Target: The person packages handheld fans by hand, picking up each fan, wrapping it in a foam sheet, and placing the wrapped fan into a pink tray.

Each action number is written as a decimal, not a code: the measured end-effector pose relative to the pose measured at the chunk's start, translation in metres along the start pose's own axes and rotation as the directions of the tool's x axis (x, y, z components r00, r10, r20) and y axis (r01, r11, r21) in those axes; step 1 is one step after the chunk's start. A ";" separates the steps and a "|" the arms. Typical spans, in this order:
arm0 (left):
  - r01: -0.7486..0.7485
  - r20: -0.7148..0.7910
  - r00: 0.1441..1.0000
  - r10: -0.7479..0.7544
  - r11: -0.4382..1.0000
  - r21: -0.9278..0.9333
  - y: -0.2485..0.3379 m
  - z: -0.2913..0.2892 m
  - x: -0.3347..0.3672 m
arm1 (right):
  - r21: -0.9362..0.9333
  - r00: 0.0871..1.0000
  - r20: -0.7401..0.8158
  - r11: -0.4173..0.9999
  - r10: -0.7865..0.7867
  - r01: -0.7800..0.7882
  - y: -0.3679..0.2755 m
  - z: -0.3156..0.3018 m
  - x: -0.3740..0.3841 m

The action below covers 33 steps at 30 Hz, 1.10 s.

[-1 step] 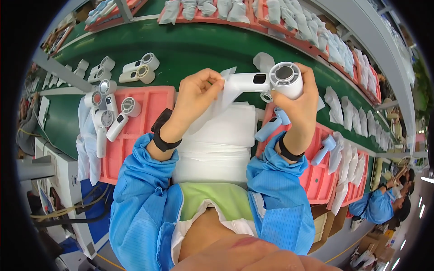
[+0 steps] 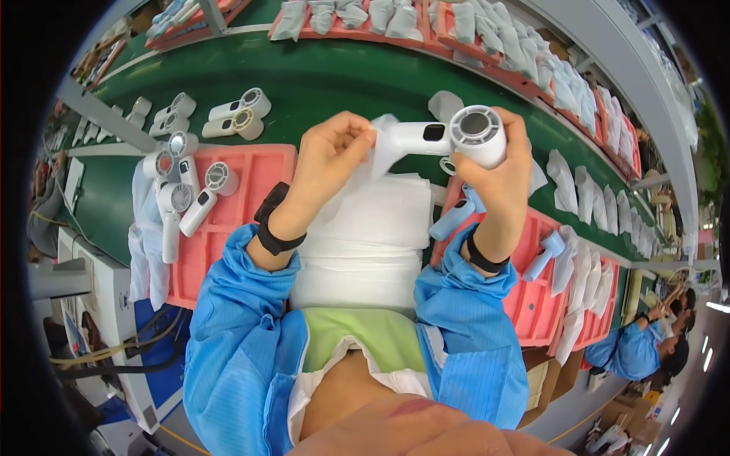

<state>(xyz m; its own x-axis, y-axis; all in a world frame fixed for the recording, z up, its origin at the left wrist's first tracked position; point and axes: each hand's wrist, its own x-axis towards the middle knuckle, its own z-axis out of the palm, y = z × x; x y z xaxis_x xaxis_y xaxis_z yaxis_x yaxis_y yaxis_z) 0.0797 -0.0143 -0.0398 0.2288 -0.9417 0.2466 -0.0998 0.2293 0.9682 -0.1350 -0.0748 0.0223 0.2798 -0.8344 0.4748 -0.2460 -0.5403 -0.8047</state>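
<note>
My right hand (image 2: 498, 156) grips a white handheld fan (image 2: 418, 137) by its round head, its grille facing up and its handle pointing left. A thin white translucent bag (image 2: 384, 148) is pinched at its edge between the thumb and fingers of my left hand (image 2: 334, 148). The bag's mouth surrounds the handle's end, while the dark display on the handle stays uncovered. Below, a stack of white bags (image 2: 365, 235) lies in front of me.
A pink tray (image 2: 258, 197) on the left carries several white fans (image 2: 199, 213). Another pink tray (image 2: 532, 304), at right, holds light blue fans (image 2: 544, 254) and bagged pieces (image 2: 589, 273). More fans (image 2: 243, 125) rest on the green conveyor belt (image 2: 334, 83). People (image 2: 639, 346) sit at far right.
The fan has shifted slightly left, and its handle end sits a little deeper in the bag. Both hands keep their hold.
</note>
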 end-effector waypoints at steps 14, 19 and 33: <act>-0.044 0.030 0.998 0.058 0.939 -0.342 0.021 -0.031 0.004 | -0.336 0.901 -0.300 0.919 -0.312 0.206 0.010 0.027 0.002; -0.043 0.196 0.979 0.054 0.997 -0.059 0.021 -0.025 -0.001 | 0.105 0.886 -0.458 0.985 -0.075 0.138 -0.027 0.005 -0.016; -0.048 0.084 0.993 0.081 0.940 -0.339 0.036 -0.021 -0.013 | 0.084 0.951 0.092 0.954 -0.296 0.289 -0.010 0.034 -0.014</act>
<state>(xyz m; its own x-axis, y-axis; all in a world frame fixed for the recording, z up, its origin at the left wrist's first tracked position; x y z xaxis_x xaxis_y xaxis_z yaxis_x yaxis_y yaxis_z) 0.0935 0.0117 -0.0070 0.1377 -0.9375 0.3197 0.2235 0.3439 0.9120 -0.1047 -0.0536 0.0114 0.4246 -0.6230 0.6570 -0.0756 -0.7475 -0.6600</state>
